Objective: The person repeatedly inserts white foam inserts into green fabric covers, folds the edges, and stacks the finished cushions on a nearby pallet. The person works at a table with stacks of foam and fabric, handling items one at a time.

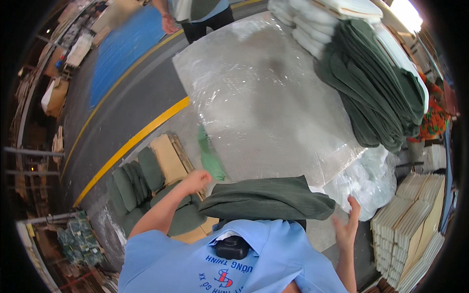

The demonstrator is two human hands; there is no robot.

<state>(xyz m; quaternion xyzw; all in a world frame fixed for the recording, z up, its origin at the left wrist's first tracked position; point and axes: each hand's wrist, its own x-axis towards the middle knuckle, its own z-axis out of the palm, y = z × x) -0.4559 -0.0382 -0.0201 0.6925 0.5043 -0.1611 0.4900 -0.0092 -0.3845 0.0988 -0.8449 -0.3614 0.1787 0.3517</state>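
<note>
Beyond the blue shirt point(181, 259), creased dark-green cloth point(264, 199), left fingers point(204, 177) curled, hold unclear, right fingers point(353, 207) spread, empty.

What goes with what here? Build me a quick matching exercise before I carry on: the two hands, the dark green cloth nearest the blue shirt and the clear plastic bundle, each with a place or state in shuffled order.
Column one:
1. Left hand
2. Right hand
3. Dark green cloth
4. Clear plastic bundle

Column two:
A. See-through and crumpled
B. Between the two hands
C. Fingers curled
D. Fingers spread

Pairs: 1-C, 2-D, 3-B, 4-A
</note>
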